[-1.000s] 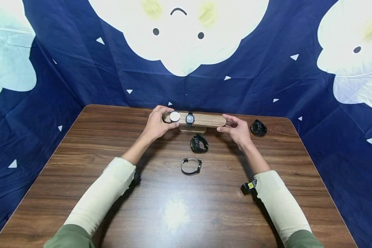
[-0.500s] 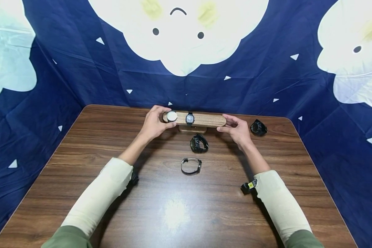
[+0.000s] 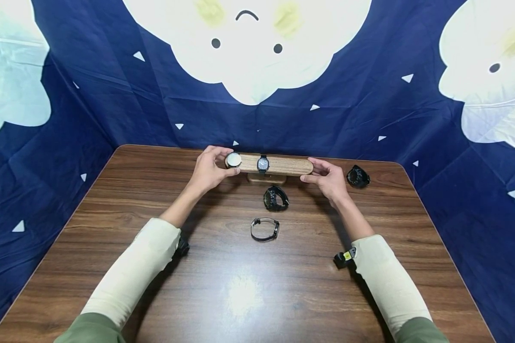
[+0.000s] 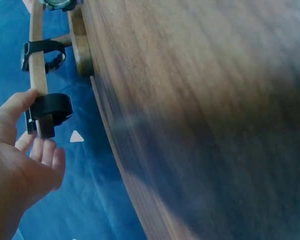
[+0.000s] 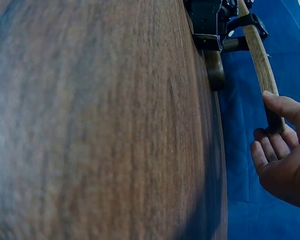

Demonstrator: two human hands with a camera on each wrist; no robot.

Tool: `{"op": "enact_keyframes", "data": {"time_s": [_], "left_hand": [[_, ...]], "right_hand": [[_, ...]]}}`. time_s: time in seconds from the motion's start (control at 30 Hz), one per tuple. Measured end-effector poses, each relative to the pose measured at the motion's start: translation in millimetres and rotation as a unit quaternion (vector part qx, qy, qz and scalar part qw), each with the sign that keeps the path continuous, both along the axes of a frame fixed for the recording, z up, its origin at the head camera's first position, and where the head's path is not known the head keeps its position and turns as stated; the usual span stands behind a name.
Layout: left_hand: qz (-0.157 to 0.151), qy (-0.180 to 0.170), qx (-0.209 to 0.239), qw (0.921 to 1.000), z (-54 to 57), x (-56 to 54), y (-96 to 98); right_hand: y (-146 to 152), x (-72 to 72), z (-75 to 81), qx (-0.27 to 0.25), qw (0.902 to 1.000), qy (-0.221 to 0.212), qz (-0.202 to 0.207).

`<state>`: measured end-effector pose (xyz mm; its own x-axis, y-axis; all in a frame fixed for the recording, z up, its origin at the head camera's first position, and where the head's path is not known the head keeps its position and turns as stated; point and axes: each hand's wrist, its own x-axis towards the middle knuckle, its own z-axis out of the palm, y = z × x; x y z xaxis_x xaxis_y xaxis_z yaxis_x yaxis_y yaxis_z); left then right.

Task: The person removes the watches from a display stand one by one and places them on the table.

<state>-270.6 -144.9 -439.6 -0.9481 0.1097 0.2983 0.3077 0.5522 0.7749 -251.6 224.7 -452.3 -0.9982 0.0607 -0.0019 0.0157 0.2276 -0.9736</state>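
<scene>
Thumb and fingers of the left hand (image 3: 208,170) pinch around the round watch (image 3: 233,160) at the bar's left end, while the right hand (image 3: 330,181) grips the right end of the bar (image 3: 287,166), thumb on the near side, fingers behind. Both arms reach forward, palms turned inward, the forearms in pale, wrinkled sleeves (image 3: 133,267) with green fabric above. Behind hangs a creased blue cloth (image 3: 154,114) printed with white clouds and small triangles. Streaky brown woodgrain covers the table (image 3: 111,214), its far corners rounded. Paler and straight-grained, the bar is long with rounded ends, raised over a wooden foot (image 3: 266,179). Just in front of the foot sits a chunky black watch (image 3: 269,199), band curved into a loop; a similar dark watch (image 3: 358,176) lies beyond the right hand. The round watch has a pale dial and a broad black strap circling the bar; whether the left fingertips also press the wood is hard to tell. Near the bar's middle, the square watch (image 3: 263,164) shows a dark face. Nearest the person, a slim watch (image 3: 276,231) forms a thin ring.
</scene>
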Motion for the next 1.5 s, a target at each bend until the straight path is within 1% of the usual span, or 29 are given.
{"op": "enact_keyframes", "data": {"time_s": [0.27,0.5,0.77,0.97,1.13,1.27,1.5], "left_hand": [[0.010,0.002,0.007,0.9999,1.5,0.2,-3.0],[0.019,-0.005,0.036,0.9992,4.3,1.0,-4.4],[0.026,-0.011,0.056,0.9981,3.8,1.3,-7.0],[0.031,-0.028,0.084,0.9956,3.7,1.4,-11.8],[0.028,-0.041,0.107,0.9930,4.6,2.3,-15.0],[0.028,-0.048,0.108,0.9925,5.5,4.3,-17.2],[0.033,-0.053,0.097,0.9934,7.2,7.7,-19.3]], "right_hand": [[0.1,0.4,0.6,-0.006,1.0000,-0.002,-0.004],[0.5,0.4,0.4,0.002,1.0000,0.000,-0.003],[0.9,0.2,0.6,0.003,1.0000,-0.003,-0.001],[0.9,-0.2,0.6,0.001,1.0000,-0.001,-0.001],[0.8,0.1,0.1,0.000,1.0000,0.001,-0.002],[0.7,0.0,0.4,0.000,1.0000,0.001,-0.002],[0.8,0.0,1.3,-0.003,1.0000,0.001,-0.002]]}}
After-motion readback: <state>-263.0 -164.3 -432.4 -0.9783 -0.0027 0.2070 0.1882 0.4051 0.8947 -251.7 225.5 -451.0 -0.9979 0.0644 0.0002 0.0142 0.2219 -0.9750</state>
